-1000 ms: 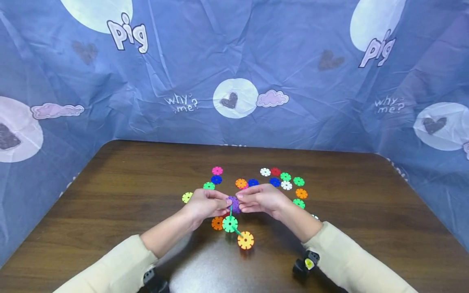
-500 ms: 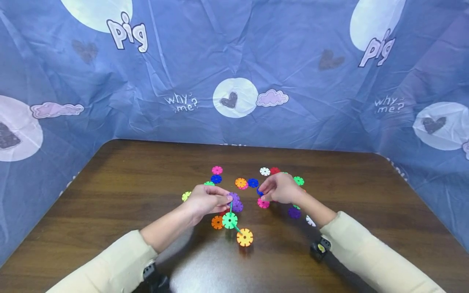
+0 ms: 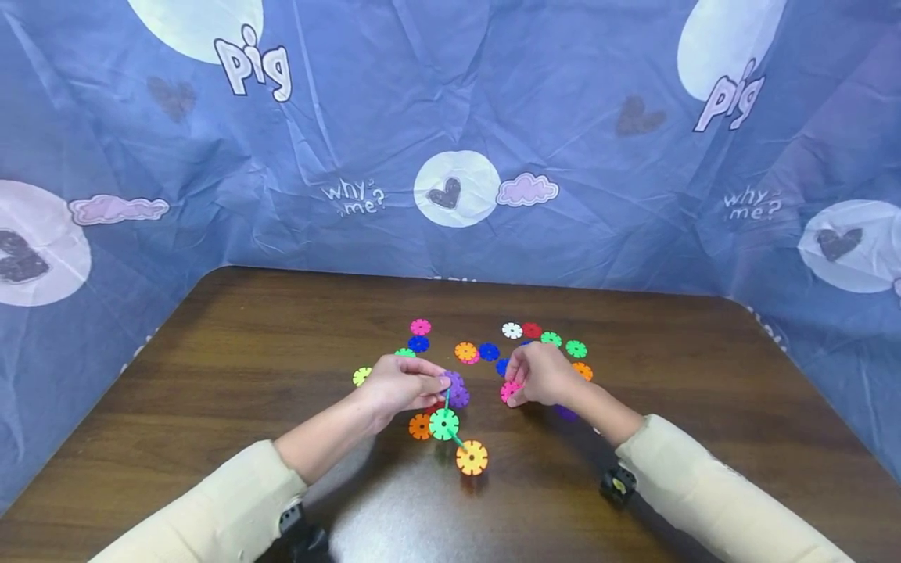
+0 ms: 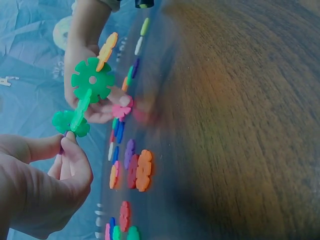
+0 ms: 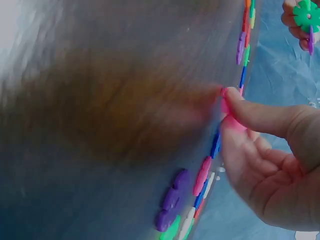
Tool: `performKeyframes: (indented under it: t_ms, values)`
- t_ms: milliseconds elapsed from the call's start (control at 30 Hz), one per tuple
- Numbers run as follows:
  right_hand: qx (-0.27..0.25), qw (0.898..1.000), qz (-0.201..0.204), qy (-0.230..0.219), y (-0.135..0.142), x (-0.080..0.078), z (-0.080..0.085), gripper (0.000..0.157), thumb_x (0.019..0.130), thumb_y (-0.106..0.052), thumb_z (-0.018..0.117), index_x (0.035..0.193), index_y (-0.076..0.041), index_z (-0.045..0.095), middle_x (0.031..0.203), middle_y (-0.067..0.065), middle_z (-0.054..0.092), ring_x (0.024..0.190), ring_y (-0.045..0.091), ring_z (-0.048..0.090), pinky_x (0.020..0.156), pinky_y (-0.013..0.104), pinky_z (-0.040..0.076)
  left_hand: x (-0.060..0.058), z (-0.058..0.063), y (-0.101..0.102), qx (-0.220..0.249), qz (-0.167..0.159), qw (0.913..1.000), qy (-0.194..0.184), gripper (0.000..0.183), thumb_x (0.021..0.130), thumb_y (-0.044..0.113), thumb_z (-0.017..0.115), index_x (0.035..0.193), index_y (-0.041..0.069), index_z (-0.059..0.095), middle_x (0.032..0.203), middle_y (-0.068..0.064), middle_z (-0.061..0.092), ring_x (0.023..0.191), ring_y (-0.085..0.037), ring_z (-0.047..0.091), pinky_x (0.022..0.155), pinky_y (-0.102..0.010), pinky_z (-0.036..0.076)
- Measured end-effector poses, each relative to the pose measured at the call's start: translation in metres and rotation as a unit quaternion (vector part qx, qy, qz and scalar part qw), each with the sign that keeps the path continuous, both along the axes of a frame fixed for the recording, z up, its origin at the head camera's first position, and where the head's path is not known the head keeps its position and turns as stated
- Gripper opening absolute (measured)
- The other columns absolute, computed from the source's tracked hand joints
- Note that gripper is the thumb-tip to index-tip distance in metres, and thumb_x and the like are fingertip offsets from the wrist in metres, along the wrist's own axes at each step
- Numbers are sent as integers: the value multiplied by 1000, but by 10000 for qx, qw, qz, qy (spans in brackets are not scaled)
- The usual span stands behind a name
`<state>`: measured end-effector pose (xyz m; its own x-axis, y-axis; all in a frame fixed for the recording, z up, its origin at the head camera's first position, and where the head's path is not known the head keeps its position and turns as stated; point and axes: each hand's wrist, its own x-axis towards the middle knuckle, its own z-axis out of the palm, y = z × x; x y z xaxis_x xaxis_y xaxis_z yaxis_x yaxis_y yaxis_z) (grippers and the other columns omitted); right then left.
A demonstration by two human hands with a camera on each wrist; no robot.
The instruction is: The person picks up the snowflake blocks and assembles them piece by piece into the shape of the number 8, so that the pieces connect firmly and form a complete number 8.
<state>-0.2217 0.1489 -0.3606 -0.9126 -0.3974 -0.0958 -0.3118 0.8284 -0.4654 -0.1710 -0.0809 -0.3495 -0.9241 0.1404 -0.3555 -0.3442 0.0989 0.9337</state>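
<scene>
My left hand pinches a purple notched disc at the end of a joined chain of plastic snowflake discs. Green discs come after it in the chain, and a yellow-orange disc is at the near end. In the left wrist view the chain slants upward, with green discs slotted edge to edge and an orange one at the tip. My right hand pinches a pink snowflake disc between thumb and fingers, low over the tabletop. A blue disc lies just beyond those fingers.
Loose discs are scattered on the wooden table: orange and red beneath the chain, yellow by my left hand. White, red and green ones lie behind my right hand. A blue printed cloth hangs behind.
My right hand has left the chain, moved right over the loose discs, then come slightly nearer onto the pink disc. My left hand keeps the chain nearly still.
</scene>
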Motion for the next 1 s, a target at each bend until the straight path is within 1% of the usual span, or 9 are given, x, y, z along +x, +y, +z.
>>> performKeyframes:
  t_ms: [67, 100, 200, 300, 433, 533, 633, 800, 1000]
  values:
    - [-401, 9984, -149, -363, 1, 0, -1, 20, 65, -11, 88, 75, -7, 71, 65, 3, 70, 55, 9, 60, 52, 22, 48, 0, -1, 0, -64, 3, 10000, -14, 22, 88, 6, 67, 106, -7, 67, 77, -1, 71, 65, -7, 62, 78, -26, 59]
    - [-639, 9961, -245, -566, 1, 0, -2, 16, 67, -9, 86, 76, -6, 73, 66, 5, 71, 53, 10, 63, 52, 23, 50, -1, -1, 1, -100, -1, 9999, -23, 21, 88, 6, 67, 106, -6, 68, 77, -1, 71, 65, -7, 62, 78, -27, 59]
    - [-1377, 9829, -536, -1098, 1, 2, -3, 11, 72, -3, 82, 81, -1, 76, 69, 11, 74, 55, 17, 69, 54, 29, 58, -1, -1, 1, -167, -35, 9998, -38, 21, 88, 7, 68, 105, -6, 68, 77, -2, 71, 66, -8, 62, 79, -27, 59]
    - [-1914, 9718, -593, -1246, -2, 5, -2, 11, 74, 2, 78, 84, 4, 75, 72, 16, 73, 58, 21, 71, 59, 35, 60, 0, -2, 2, -172, -65, 9998, -36, 20, 88, 7, 68, 104, -6, 69, 76, -2, 70, 65, -8, 61, 75, -25, 59]
    - [-2465, 9616, -320, -1164, -7, 8, 3, 11, 75, 6, 75, 86, 9, 73, 79, 21, 74, 62, 25, 72, 62, 39, 60, 0, -2, 3, -186, -70, 9998, -10, 20, 88, 6, 68, 103, -6, 69, 75, -1, 70, 64, -7, 61, 73, -23, 58]
    - [-2887, 9509, -40, -1116, -12, 11, 8, 15, 77, 6, 74, 89, 12, 71, 85, 26, 73, 68, 32, 73, 64, 44, 60, 1, -2, 3, -185, -54, 9998, 17, 19, 88, 5, 68, 103, -6, 69, 76, -1, 71, 65, -7, 62, 75, -25, 59]
    - [-3099, 9448, 96, -1060, -16, 13, 11, 16, 78, 4, 74, 91, 13, 70, 86, 27, 72, 73, 38, 72, 66, 47, 59, 1, -2, 4, -217, -46, 9998, 20, 20, 87, 5, 68, 103, -6, 69, 75, -1, 71, 65, -7, 62, 74, -25, 59]
    - [-3274, 9401, 204, -927, -21, 16, 13, 16, 78, 4, 74, 91, 13, 70, 86, 28, 72, 77, 43, 71, 66, 47, 59, 2, -1, 4, -212, -59, 9998, 7, 20, 87, 6, 68, 103, -6, 69, 73, 1, 70, 65, -8, 62, 72, -23, 58]
    - [-3301, 9407, 372, -683, -22, 17, 12, 14, 77, 3, 75, 88, 11, 72, 87, 27, 72, 76, 43, 71, 68, 47, 59, 1, -1, 2, -197, -114, 9997, 66, 21, 87, 5, 68, 105, -6, 69, 75, 0, 71, 66, -7, 64, 76, -26, 59]
